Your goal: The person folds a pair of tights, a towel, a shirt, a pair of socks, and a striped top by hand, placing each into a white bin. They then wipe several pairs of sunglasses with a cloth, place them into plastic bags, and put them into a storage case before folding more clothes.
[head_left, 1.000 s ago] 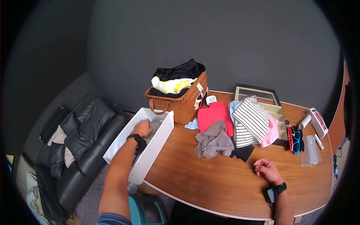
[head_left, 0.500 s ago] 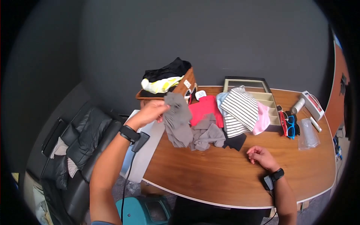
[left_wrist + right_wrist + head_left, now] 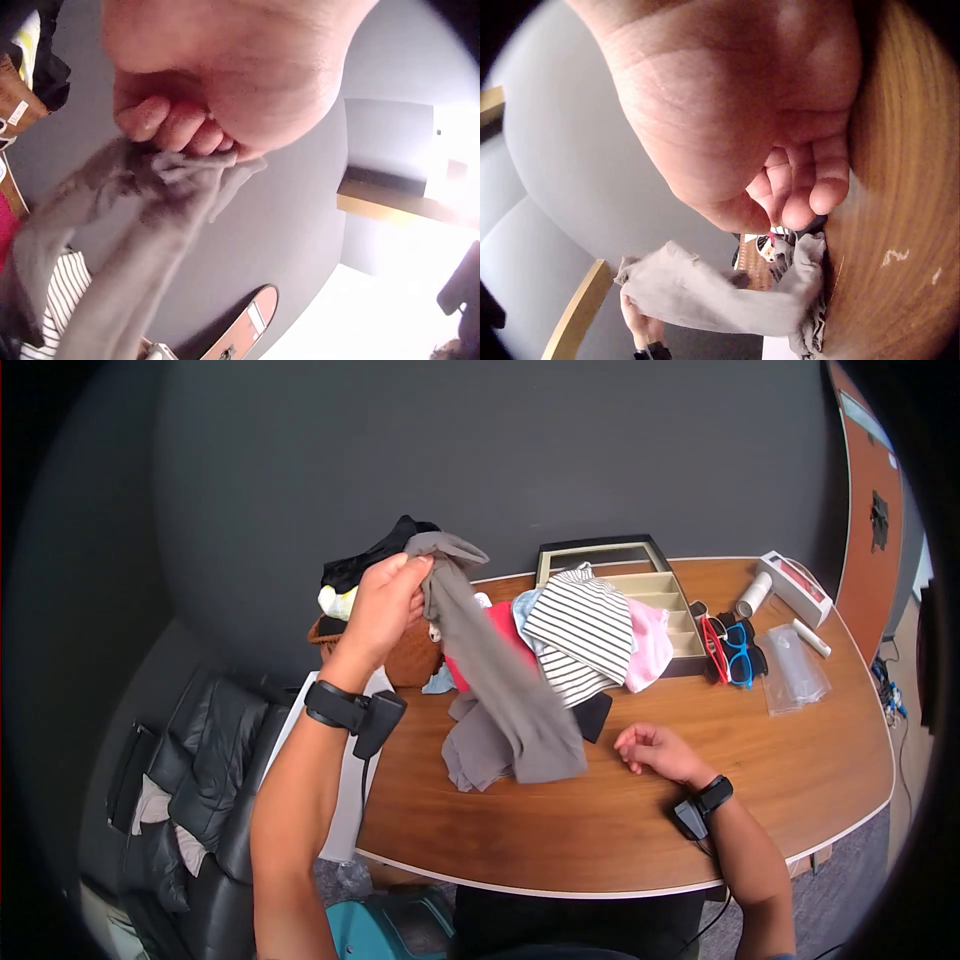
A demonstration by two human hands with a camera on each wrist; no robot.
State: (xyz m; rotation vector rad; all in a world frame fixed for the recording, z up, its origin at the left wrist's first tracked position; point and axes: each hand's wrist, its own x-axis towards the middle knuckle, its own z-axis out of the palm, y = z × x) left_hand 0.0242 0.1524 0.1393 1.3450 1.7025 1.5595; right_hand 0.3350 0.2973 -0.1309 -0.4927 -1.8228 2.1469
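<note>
My left hand (image 3: 385, 605) holds up a long grey garment (image 3: 492, 675) by its bunched top, fingers curled round the fabric. In the left wrist view, two lengths of the grey cloth hang down from the fist. The lower end slants over the table in front of a second grey garment (image 3: 472, 752). My right hand (image 3: 660, 753) rests at the table with its fingers loosely bent and nothing in them. Beyond it lie a black cloth (image 3: 594, 717), a striped garment (image 3: 582, 630), a pink garment (image 3: 650, 645) and a partly hidden red garment (image 3: 506, 625).
A white box (image 3: 345, 805) stands at the table's left side, with a brown basket (image 3: 412, 658) of clothes behind. To the right are a compartment case (image 3: 660, 600), blue glasses (image 3: 738, 658), red glasses (image 3: 712, 648), clear plastic bags (image 3: 797, 675) and a white carton (image 3: 800, 592).
The left hand has come up out of the white box with the grey garment and moved it over the table. The view has turned right. The right hand stays resting at the table.
</note>
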